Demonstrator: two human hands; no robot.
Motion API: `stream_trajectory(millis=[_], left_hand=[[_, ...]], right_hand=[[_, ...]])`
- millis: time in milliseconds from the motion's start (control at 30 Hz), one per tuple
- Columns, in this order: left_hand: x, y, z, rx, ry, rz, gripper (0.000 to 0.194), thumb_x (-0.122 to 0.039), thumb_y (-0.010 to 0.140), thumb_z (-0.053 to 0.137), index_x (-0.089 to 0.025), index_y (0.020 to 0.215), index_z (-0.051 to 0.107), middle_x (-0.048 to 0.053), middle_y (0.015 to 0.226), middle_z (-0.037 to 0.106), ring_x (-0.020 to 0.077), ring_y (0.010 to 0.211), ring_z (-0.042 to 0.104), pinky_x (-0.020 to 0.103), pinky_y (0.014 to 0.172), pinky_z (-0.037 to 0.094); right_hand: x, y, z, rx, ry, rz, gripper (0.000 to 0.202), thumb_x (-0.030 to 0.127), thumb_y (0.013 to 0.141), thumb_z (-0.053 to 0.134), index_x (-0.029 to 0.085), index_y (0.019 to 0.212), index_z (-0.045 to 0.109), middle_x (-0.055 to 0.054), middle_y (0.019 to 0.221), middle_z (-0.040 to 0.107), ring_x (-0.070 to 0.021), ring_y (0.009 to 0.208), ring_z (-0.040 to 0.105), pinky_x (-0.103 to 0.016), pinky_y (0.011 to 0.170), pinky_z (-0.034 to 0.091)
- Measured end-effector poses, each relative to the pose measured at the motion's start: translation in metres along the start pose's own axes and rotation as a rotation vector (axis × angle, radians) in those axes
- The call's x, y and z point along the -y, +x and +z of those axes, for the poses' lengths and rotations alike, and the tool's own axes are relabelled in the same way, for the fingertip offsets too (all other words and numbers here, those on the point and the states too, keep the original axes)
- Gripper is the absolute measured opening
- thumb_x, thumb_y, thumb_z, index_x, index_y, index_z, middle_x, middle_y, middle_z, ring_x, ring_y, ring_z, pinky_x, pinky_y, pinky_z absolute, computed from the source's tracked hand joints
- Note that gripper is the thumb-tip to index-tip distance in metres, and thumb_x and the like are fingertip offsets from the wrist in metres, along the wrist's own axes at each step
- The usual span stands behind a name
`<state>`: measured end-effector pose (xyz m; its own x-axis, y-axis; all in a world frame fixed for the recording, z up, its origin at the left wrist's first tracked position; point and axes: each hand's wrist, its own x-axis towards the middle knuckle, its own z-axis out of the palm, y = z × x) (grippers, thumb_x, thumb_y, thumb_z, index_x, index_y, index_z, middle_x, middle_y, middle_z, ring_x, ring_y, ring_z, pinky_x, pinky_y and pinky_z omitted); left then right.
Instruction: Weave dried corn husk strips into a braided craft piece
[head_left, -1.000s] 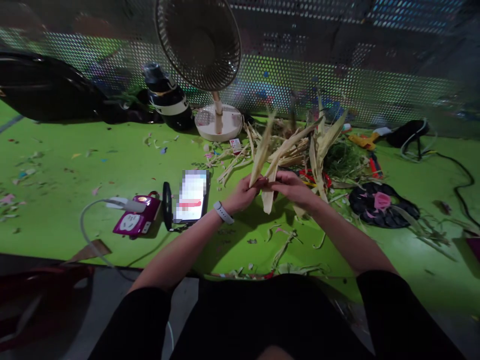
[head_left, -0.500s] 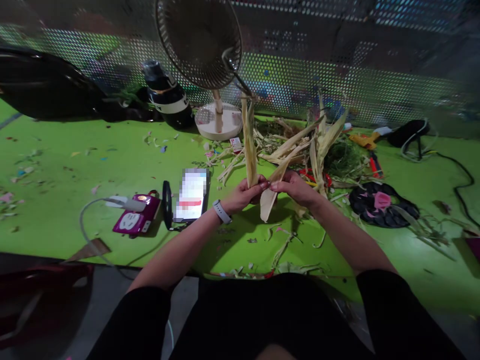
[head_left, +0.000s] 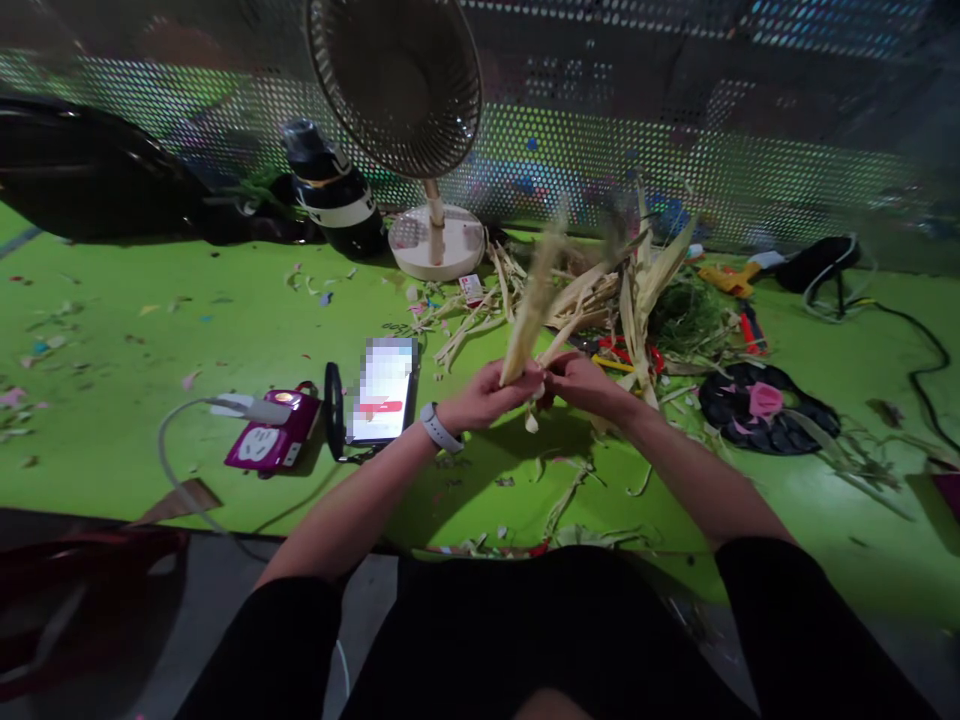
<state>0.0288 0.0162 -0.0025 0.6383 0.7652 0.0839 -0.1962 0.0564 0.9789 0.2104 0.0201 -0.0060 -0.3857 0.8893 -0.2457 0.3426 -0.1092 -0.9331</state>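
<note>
My left hand (head_left: 486,395) is closed round a long pale corn husk (head_left: 529,318), whose upper end is smeared by motion and tilts away to the right. Pressed close beside it, my right hand (head_left: 589,386) pinches a second, narrower husk strip (head_left: 559,340). The fingers meet where the strips come together, and a small husk end (head_left: 532,424) pokes out below. Exactly how the strips join is hidden by the fingers. Just beyond my hands lies a loose pile of dry husks (head_left: 589,296), with taller husk pieces (head_left: 636,315) at its right side.
Left of my hands are a phone (head_left: 384,385) and a purple power bank (head_left: 271,440) with a cable. A fan (head_left: 436,245) and a dark bottle (head_left: 341,205) stand behind. Rightward lie a black round tray (head_left: 724,410), red-handled pliers (head_left: 752,328) and a yellow glue gun (head_left: 729,280).
The upright husk in my left hand has swung over to the right. The broad husk end that hung below my fingers has shrunk from view to a small tip. My hands stay together.
</note>
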Motion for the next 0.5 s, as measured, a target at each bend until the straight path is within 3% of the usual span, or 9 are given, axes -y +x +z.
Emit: stream_trajectory(millis=[67,167,233,300,400,500], left_hand=[[-0.008,-0.005,-0.002,-0.052,-0.17,-0.045,0.039,-0.048,0.068,0.074,-0.018,0.074,0.051,-0.007,0.055,0.039,0.0022,0.041,0.031,0.017,0.039,0.025],[-0.028,-0.018,-0.012,-0.084,-0.335,-0.092,0.041,-0.047,0.062,0.078,-0.02,0.071,0.049,-0.008,0.05,0.032,0.002,0.036,0.024,0.018,0.034,0.017],[-0.044,-0.027,-0.022,-0.167,-0.379,-0.01,0.045,-0.051,0.064,0.076,-0.021,0.062,0.043,-0.009,0.044,0.023,0.0016,0.032,0.015,0.019,0.032,0.009],[-0.057,-0.03,-0.033,-0.391,-0.421,0.16,0.044,-0.051,0.077,0.066,-0.021,0.06,0.039,-0.009,0.044,0.011,0.0011,0.034,0.003,0.019,0.032,0.003],[-0.061,-0.02,-0.046,-0.603,-0.477,0.332,0.03,-0.035,0.091,0.053,-0.019,0.067,0.046,-0.008,0.049,0.014,0.0021,0.039,0.003,0.017,0.035,0.007],[-0.037,0.0,-0.046,-0.601,-0.337,0.064,0.016,-0.03,0.086,0.062,-0.017,0.078,0.059,-0.009,0.049,0.027,0.0018,0.039,0.018,0.016,0.036,0.014]], right_hand=[[-0.003,0.005,-0.004,-0.041,0.051,-0.009,0.025,0.033,0.074,0.068,0.015,0.058,0.062,-0.001,0.05,0.063,-0.0091,0.043,0.056,-0.019,0.044,0.044],[-0.01,0.016,-0.014,-0.205,0.12,0.042,0.026,0.028,0.071,0.07,0.016,0.052,0.057,0.001,0.043,0.059,-0.0083,0.037,0.052,-0.018,0.04,0.041],[-0.017,0.023,-0.022,-0.311,0.148,0.093,0.028,0.024,0.069,0.069,0.016,0.047,0.054,0.001,0.039,0.056,-0.0071,0.034,0.049,-0.017,0.038,0.038],[-0.022,0.027,-0.029,-0.378,0.175,0.123,0.03,0.023,0.069,0.067,0.016,0.044,0.053,0.002,0.035,0.053,-0.0054,0.031,0.044,-0.016,0.035,0.034],[-0.022,0.028,-0.034,-0.426,0.224,0.121,0.028,0.029,0.07,0.064,0.016,0.047,0.055,0.002,0.037,0.052,-0.0044,0.033,0.042,-0.016,0.035,0.032],[-0.013,0.022,-0.026,-0.363,0.345,0.077,0.023,0.035,0.066,0.068,0.015,0.059,0.063,0.002,0.047,0.059,-0.0057,0.041,0.048,-0.017,0.041,0.038]])
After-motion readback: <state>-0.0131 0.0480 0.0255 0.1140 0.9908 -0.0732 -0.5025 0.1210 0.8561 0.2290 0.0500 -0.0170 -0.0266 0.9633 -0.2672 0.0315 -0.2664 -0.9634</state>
